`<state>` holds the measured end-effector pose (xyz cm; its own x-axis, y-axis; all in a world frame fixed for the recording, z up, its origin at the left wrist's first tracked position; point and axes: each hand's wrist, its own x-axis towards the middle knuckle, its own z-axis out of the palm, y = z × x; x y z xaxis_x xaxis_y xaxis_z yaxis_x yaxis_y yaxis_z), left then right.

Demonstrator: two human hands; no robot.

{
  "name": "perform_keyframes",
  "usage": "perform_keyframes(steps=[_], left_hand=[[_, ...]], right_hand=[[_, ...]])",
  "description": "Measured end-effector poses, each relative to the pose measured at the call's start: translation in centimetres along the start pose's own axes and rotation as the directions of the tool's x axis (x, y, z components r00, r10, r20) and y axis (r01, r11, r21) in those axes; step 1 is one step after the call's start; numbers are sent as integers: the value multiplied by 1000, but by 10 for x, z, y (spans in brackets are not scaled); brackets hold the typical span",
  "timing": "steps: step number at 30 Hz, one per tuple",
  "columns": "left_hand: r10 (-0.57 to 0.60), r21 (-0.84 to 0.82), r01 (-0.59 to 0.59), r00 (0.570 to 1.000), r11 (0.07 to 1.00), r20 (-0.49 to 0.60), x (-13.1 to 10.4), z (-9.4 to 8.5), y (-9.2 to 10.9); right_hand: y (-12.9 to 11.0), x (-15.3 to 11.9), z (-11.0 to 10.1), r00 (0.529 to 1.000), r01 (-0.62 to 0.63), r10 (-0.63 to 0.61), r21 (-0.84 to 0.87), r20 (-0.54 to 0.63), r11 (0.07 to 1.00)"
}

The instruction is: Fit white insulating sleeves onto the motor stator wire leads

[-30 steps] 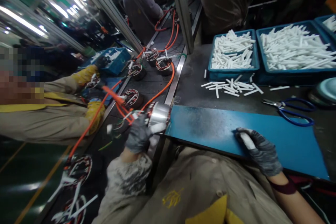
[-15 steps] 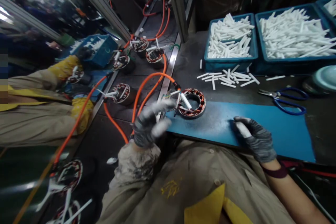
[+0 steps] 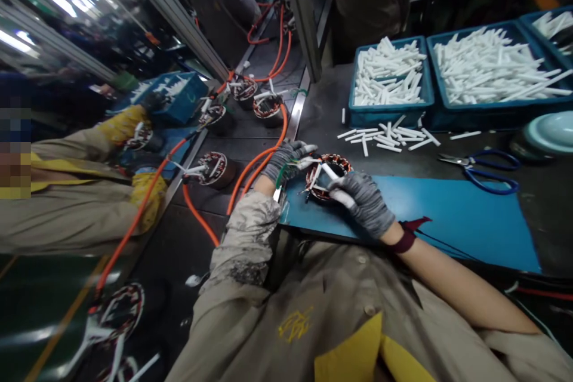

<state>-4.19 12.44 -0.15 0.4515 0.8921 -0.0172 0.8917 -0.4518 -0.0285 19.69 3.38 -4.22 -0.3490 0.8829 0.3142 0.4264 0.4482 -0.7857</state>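
Observation:
A ring-shaped copper coil (image 3: 341, 162) lies at the left end of the blue mat (image 3: 430, 212). White tubes and thin leads stick out from its upper left side. My left hand (image 3: 289, 161), in a grey glove, has its fingers pressed together on the leads just left of the ring. From the right, my gloved right hand (image 3: 360, 200) reaches over the ring's near edge, its fingers pinched at the lower end of a white tube (image 3: 330, 172). The gloves hide part of the ring.
Blue bins (image 3: 391, 110) heaped with white tubes stand at the back right, loose tubes (image 3: 389, 136) before them. Blue-handled scissors (image 3: 490, 172) and a lidded jar (image 3: 550, 134) lie right. More coils (image 3: 212, 168), an orange hose (image 3: 201, 218) and a co-worker's yellow sleeves (image 3: 147, 197) are left.
My right hand has moved left from the mat to the ring. My left hand has moved up and right onto the leads. The orange hose end no longer lies at the ring.

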Motion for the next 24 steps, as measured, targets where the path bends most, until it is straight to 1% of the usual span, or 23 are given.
perform_keyframes(steps=[1, 3, 4, 6, 8, 11, 12, 14, 16, 17, 18, 19, 20, 21, 22, 23, 24], left_hand=[[5, -9, -5, 1000, 1000, 28, -5, -1, 4], [6, -28, -4, 998, 1000, 70, -16, -8, 8], [-4, -39, 7, 997, 999, 71, -22, -12, 10], [-36, -68, 37, 999, 997, 21, -33, -23, 10], [-46, -84, 43, 998, 996, -43, -41, -34, 10], [-38, -62, 34, 997, 997, -68, -44, -41, 10], [-56, -46, 52, 996, 998, -71, -43, -39, 11], [-136, -29, 134, 986, 991, -93, -40, -33, 14], [-209, -42, 206, 973, 978, -95, -40, -26, 18], [-214, -68, 209, 973, 976, -82, -43, -24, 20], [-181, -121, 173, 982, 977, -55, -46, -23, 23], [-100, -211, 96, 995, 973, -8, -50, -24, 26], [29, -342, -9, 998, 940, 55, -54, -27, 29], [202, -502, -114, 972, 857, 124, -57, -32, 32], [393, -669, -184, 903, 720, 175, -59, -38, 35], [559, -804, -199, 807, 560, 190, -60, -45, 39], [662, -888, -179, 730, 424, 170, -58, -51, 42]], right_hand=[[3, -1, -7, 998, -58, 62, 131, -27, 990], [9, -1, -22, 982, -158, 182, 335, -42, 929], [11, 0, -29, 974, -187, 222, 393, -44, 900], [13, 7, -39, 968, -203, 246, 438, -45, 876], [15, 15, -46, 973, -181, 227, 449, -49, 875], [20, 22, -53, 983, -163, 186, 445, -8, 881], [22, 22, -55, 986, -155, 164, 440, 17, 884], [26, 20, -56, 994, -110, 97, 399, 54, 910], [27, 15, -54, 998, -16, -4, 283, 70, 959], [27, 12, -51, 996, 38, -54, 207, 72, 978], [26, 7, -48, 992, 89, -100, 131, 78, 987], [25, 2, -45, 987, 129, -135, 69, 87, 989], [23, -4, -42, 983, 159, -161, 29, 93, 987], [21, -10, -39, 980, 181, -181, 6, 87, 983], [19, -17, -38, 979, 192, -191, -5, 78, 981], [17, -23, -39, 979, 191, -190, -5, 67, 982], [16, -29, -41, 982, 182, -182, 9, 59, 983]])
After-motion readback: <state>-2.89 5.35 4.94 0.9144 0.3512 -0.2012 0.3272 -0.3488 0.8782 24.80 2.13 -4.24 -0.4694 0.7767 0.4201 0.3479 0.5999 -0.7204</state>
